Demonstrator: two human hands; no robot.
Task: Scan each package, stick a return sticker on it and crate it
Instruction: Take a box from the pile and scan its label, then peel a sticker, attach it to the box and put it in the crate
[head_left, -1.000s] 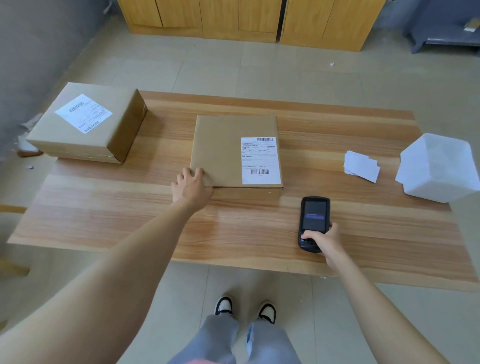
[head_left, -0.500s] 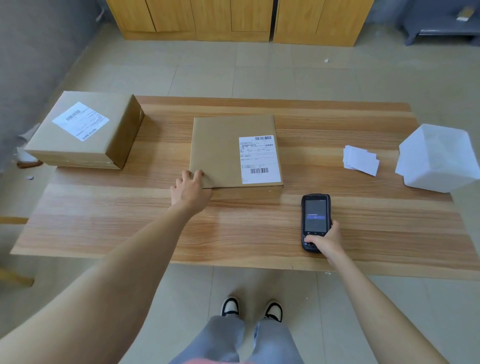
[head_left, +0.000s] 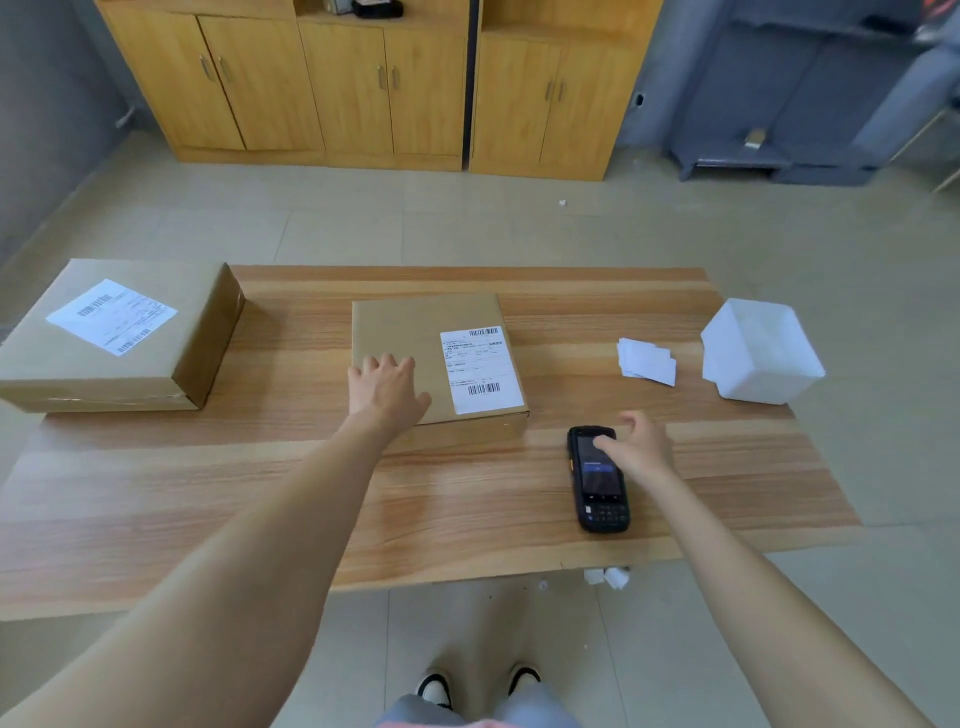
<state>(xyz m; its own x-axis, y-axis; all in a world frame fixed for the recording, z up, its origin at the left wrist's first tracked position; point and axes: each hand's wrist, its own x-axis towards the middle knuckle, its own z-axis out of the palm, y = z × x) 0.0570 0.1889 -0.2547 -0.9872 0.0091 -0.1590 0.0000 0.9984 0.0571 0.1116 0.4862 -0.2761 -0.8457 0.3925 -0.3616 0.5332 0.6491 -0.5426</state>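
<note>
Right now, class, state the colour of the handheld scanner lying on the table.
The scanner is black, seen best in the head view.

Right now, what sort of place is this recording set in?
Probably a small parcel-returns desk in an office or storeroom: a flat package and a larger package with barcode labels on a wooden table, a handheld scanner, loose white stickers, and wooden cabinets behind.

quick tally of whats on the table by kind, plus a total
cardboard packages: 2 (big package at the left, flat package in the middle)
handheld scanner: 1
pile of white stickers: 1 (single sheets too overlapped to count)
white crate: 1
total: 5
</note>
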